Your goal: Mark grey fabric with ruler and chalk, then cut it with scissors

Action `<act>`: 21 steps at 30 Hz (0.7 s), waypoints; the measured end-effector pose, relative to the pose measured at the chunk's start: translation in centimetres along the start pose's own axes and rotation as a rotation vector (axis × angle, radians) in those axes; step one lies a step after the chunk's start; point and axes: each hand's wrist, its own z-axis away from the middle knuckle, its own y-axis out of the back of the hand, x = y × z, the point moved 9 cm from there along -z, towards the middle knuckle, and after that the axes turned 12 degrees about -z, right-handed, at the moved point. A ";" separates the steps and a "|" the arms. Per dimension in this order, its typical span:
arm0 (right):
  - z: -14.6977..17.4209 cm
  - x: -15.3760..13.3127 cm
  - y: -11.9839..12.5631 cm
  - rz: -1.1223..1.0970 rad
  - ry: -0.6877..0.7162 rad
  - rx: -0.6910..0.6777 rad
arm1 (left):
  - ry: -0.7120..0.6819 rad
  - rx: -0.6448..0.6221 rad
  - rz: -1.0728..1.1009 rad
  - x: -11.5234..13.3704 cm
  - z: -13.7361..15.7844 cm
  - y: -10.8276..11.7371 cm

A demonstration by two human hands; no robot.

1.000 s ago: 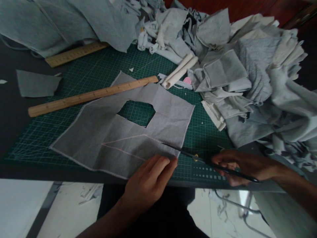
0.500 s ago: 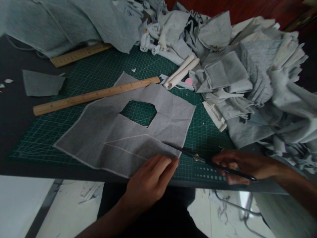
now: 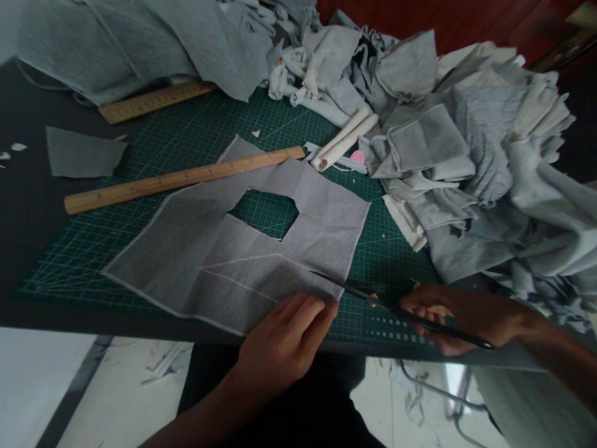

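Note:
A grey fabric piece with a cut-out hole lies flat on the green cutting mat. Pink chalk lines form a pointed shape on it. My left hand rests on the near edge of the cloth, its fingers curled together on it; the underside of that hold is hidden. In my right hand is a pair of long black scissors. Their blades reach in from the fabric's right edge, along a chalk line, and a dark slit shows there. A wooden ruler lies across the fabric's far part.
A large heap of grey cloth covers the back and right of the table. Another ruler lies partly under grey fabric at the back left. A small cloth scrap is at left, and cream rolled strips lie behind the fabric.
The view has shifted slightly. The scissors' handle end has tilted a little down and to the right with my right hand. My left hand stays in place on the fabric.

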 end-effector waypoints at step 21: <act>-2.5 -0.5 -0.6 -0.220 -0.187 -0.010 | -0.001 0.032 0.035 0.0 0.1 0.2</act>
